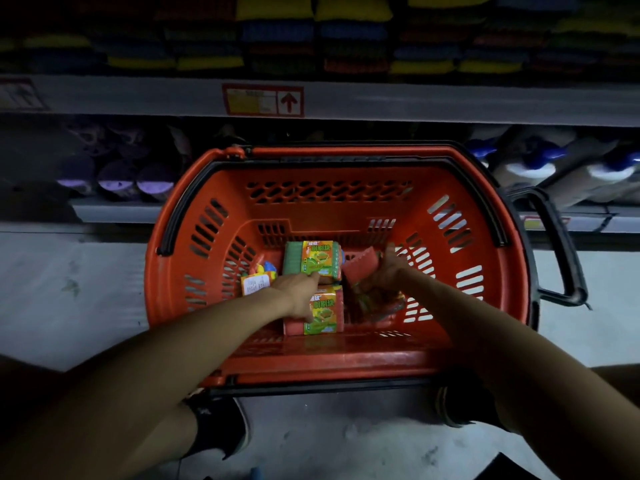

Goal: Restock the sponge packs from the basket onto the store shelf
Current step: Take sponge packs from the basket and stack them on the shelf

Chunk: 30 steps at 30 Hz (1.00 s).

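A red plastic basket [346,355] stands on the floor in front of the shelf. Several sponge packs lie in its bottom. My left hand [300,295] is down inside, fingers spread between a green pack [313,259] and a red pack [323,315] with an orange-green label, touching both. My right hand [386,268] is also inside the basket, closed on a red sponge pack [358,266] that is tilted up off the bottom. A blurred pack [375,303] lies under that hand. A small pack with a price sticker [256,280] lies at the left.
The store shelf [381,100] runs across the top, with stacked coloured sponges above and a price tag [263,100] on its edge. The lower shelf holds purple rolls [117,180] at left and blue-capped bottles [540,168] at right. My feet stand behind the basket.
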Tool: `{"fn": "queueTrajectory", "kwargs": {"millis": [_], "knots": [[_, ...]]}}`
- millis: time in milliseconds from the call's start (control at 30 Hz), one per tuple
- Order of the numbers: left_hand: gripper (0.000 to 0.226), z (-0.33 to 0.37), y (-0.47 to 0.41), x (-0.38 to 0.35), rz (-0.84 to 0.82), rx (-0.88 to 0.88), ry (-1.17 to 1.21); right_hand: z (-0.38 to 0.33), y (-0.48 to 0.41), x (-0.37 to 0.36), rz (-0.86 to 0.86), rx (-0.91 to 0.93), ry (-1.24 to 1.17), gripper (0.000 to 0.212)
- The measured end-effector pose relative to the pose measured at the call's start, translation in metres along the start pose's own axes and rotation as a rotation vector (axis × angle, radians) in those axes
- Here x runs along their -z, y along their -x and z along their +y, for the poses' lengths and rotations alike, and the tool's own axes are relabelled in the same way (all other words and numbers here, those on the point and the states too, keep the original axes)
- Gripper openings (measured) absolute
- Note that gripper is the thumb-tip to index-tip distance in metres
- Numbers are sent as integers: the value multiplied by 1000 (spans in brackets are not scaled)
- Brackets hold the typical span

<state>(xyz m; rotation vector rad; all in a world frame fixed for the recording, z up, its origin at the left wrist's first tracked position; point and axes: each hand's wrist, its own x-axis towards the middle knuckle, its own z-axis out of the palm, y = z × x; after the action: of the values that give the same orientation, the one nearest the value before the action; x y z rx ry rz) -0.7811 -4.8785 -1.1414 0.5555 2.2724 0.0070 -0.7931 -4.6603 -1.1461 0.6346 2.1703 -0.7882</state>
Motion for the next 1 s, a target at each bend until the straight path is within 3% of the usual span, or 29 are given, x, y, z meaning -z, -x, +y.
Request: {"fn": "queueTrajectory", "kwargs": {"millis": [167, 267, 400, 600, 733, 933, 1000], "knots": [[111, -2, 5, 9, -32, -19, -25, -5, 27, 21, 54, 119, 78, 128], [110, 2, 9, 6, -42, 8, 40, -9, 45, 35, 100, 187, 84, 124], [106, 7, 16, 8, -39, 40, 85, -8, 75, 56, 157, 306, 132, 98], [106, 16, 39, 26, 101, 23, 3, -16, 118, 85, 269, 412, 65, 101], [97, 27, 72, 64, 331, -122, 190, -24, 147, 117, 215, 354, -463, 91], [84, 31, 156, 145, 739, -323, 537, -43, 195, 175, 329, 416, -1106, 77], [86, 30, 180, 157, 885, -374, 609, -46, 207, 190, 352, 419, -1270, 94]]}}
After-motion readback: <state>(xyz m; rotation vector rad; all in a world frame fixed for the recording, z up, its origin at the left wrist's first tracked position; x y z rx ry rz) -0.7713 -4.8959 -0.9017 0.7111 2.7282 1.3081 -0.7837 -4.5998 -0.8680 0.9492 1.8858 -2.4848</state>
